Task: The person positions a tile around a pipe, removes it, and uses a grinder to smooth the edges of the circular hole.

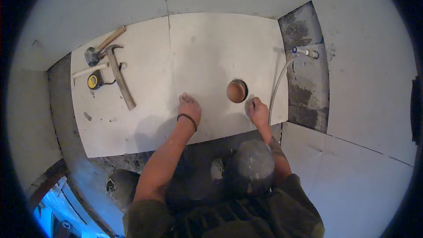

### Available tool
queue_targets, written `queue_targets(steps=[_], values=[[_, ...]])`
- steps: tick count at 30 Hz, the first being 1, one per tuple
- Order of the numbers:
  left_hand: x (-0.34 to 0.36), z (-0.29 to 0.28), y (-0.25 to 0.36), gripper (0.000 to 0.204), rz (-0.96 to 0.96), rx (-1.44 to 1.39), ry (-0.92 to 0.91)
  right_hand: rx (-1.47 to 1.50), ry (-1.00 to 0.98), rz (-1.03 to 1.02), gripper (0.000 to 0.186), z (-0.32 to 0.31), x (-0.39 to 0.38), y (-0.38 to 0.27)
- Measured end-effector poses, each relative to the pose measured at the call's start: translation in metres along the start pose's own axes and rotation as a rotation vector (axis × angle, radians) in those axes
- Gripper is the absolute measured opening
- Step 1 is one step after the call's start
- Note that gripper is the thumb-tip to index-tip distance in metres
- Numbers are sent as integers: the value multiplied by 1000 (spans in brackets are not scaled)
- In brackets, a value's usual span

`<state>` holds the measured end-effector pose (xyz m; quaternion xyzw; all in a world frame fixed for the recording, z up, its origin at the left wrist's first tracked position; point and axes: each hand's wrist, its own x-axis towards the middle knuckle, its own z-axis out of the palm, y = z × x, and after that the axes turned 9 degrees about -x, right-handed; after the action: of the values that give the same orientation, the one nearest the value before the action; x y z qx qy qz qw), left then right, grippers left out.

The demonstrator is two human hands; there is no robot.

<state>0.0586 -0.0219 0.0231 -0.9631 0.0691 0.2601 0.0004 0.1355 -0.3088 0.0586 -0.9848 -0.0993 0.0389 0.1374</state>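
Observation:
Large pale tiles (145, 61) lie before me, split by a thin seam. On the tile just right of that seam rests my left hand (190, 109), a dark band round its wrist. Its fingers are bunched and curled down; anything inside them is hidden. My right hand (258, 112) is closed in a pinch at the lower right of a round hole (237, 91). Whatever small thing it may hold is too small to name. Inside the hole shows an orange-brown pipe or lining.
At the left lie a claw hammer (120, 78), a mallet (93, 56), a pale-handled tool (90, 70) and a yellow-black tape measure (94, 80). A valve (302, 52) with a flexible hose (278, 80) stands right. Rough cement strips (307, 75) border the tiles; walls enclose the far side.

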Motion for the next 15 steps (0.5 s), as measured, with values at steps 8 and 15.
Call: queue_targets(steps=[8,15], values=[[-5,-4,6,49,-131,-294,100,-72,-32,26,14,1,-8,-2],[14,13,7,50,-84,-178,-28,-116,13,-64,14,8,-13,-4]])
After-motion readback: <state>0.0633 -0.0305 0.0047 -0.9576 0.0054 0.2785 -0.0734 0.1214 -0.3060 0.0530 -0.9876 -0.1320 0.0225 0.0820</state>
